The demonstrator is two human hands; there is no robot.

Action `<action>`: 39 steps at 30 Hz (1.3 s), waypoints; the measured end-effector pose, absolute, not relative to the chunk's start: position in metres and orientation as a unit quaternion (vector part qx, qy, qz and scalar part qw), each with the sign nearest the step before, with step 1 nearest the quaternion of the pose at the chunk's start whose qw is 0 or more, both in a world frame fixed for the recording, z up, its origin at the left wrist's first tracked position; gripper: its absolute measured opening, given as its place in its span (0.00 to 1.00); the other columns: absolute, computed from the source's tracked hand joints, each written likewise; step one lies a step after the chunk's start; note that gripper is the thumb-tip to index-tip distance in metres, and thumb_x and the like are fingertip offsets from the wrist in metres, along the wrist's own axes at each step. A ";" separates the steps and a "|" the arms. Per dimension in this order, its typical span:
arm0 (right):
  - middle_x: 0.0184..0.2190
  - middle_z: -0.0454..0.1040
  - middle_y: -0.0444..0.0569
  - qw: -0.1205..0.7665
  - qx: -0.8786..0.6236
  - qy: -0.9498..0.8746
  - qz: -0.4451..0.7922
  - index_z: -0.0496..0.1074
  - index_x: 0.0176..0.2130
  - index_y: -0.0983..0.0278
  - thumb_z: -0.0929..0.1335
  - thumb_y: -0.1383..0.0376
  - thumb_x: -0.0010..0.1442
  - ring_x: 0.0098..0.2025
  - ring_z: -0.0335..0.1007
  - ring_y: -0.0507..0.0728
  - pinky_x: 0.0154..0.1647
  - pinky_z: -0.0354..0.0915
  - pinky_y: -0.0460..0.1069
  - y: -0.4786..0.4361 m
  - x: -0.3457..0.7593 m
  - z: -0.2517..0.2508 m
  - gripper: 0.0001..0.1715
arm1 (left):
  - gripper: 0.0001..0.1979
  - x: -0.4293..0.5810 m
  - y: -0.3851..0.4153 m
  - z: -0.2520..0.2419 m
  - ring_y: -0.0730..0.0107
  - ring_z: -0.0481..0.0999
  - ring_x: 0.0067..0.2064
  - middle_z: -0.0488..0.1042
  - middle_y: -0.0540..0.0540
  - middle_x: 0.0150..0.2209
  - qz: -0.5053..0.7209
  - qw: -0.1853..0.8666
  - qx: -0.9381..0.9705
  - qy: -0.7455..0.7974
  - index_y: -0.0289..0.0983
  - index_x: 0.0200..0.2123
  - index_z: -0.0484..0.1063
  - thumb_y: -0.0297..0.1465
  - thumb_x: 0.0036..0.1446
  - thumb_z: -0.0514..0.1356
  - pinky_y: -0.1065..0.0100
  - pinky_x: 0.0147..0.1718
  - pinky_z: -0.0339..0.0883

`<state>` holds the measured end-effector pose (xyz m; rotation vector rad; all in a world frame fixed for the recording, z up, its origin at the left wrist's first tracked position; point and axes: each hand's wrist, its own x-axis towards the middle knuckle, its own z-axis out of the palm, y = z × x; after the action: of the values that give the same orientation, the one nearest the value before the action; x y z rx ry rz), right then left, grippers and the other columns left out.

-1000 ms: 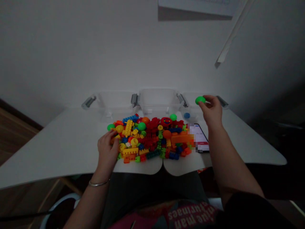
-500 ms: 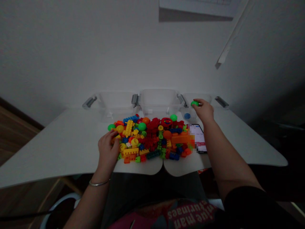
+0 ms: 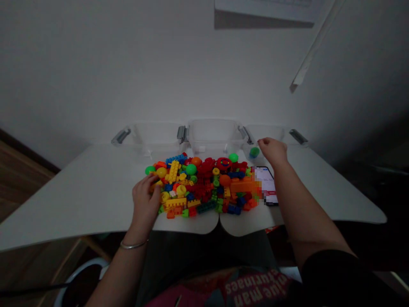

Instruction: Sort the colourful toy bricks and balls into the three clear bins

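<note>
Pale bench (image 3: 96, 187), two panels with rounded corners meeting at 6 o'clock, up against a plain pale wall (image 3: 128, 64); room is dim. White paper sheet (image 3: 265, 10) on the wall at 1 o'clock, brown wood-grain surface (image 3: 19, 170) off at 9. Clock centred on the mixed heap of coloured plastic bricks and balls (image 3: 204, 185): three clear plastic bins along the wall, left bin (image 3: 156, 131) between 10 and 11, middle bin (image 3: 214, 130) at 12, right bin (image 3: 268, 130) at 2. Black-edged phone (image 3: 268, 183) at 3, screen up, long axis roughly 11:30 to 5:30. Round green plastic ball (image 3: 254, 151) shows through the front of the right bin, low down; it's round, so no long axis or heading to read. Blue round piece (image 3: 253, 156) partly visible at its 6 o'clock side; can't tell if touching. Hands well apart. Right hand (image 3: 275, 151) over that bin's rim, fingers bunched, clear of the ball; can't tell if tips meet. Left hand (image 3: 145, 194) at the heap's 9 o'clock edge, fingers curved over yellow pieces; can't tell if gripping.
</note>
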<state>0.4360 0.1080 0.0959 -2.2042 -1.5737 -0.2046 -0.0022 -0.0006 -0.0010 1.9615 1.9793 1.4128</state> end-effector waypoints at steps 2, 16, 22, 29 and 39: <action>0.42 0.82 0.56 0.218 -0.786 -0.574 -0.068 0.80 0.47 0.62 0.60 0.57 0.66 0.49 0.76 0.65 0.53 0.62 0.58 0.108 0.438 0.095 0.23 | 0.22 -0.003 0.000 -0.002 0.50 0.73 0.57 0.76 0.35 0.55 0.453 0.009 0.629 0.631 0.34 0.47 0.76 0.41 0.60 0.51 0.46 0.61 0.60; 0.40 0.76 0.49 0.609 -0.527 -0.587 -0.083 0.74 0.43 0.60 0.66 0.58 0.61 0.42 0.74 0.59 0.50 0.68 0.57 0.061 0.394 0.099 0.12 | 0.21 -0.003 0.003 -0.003 0.49 0.74 0.56 0.76 0.36 0.54 0.451 -0.007 0.638 0.625 0.35 0.46 0.76 0.42 0.60 0.51 0.46 0.59 0.63; 0.41 0.78 0.52 0.522 -0.532 -0.666 -0.018 0.76 0.42 0.60 0.67 0.62 0.57 0.41 0.74 0.60 0.50 0.70 0.58 0.054 0.361 0.080 0.13 | 0.21 -0.003 0.004 -0.002 0.49 0.74 0.56 0.76 0.35 0.53 0.454 -0.006 0.637 0.623 0.35 0.46 0.76 0.41 0.60 0.52 0.45 0.59 0.63; 0.51 0.75 0.56 0.405 -0.607 -0.684 0.011 0.77 0.47 0.62 0.66 0.67 0.56 0.56 0.71 0.64 0.60 0.67 0.62 0.065 0.358 0.052 0.19 | 0.21 -0.002 0.003 -0.001 0.50 0.74 0.56 0.76 0.35 0.54 0.456 0.007 0.636 0.622 0.35 0.47 0.76 0.41 0.60 0.52 0.45 0.60 0.61; 0.54 0.74 0.56 0.349 -0.644 -0.680 0.032 0.75 0.53 0.62 0.66 0.69 0.56 0.56 0.71 0.63 0.60 0.68 0.60 0.074 0.361 0.045 0.25 | 0.22 -0.001 0.001 0.000 0.49 0.73 0.58 0.76 0.35 0.55 0.454 0.011 0.631 0.629 0.35 0.47 0.75 0.42 0.60 0.52 0.44 0.62 0.60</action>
<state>0.3610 0.0740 0.0454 -1.6683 -1.7631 0.0818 -0.0010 0.0009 -0.0002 1.9692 1.9626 1.4160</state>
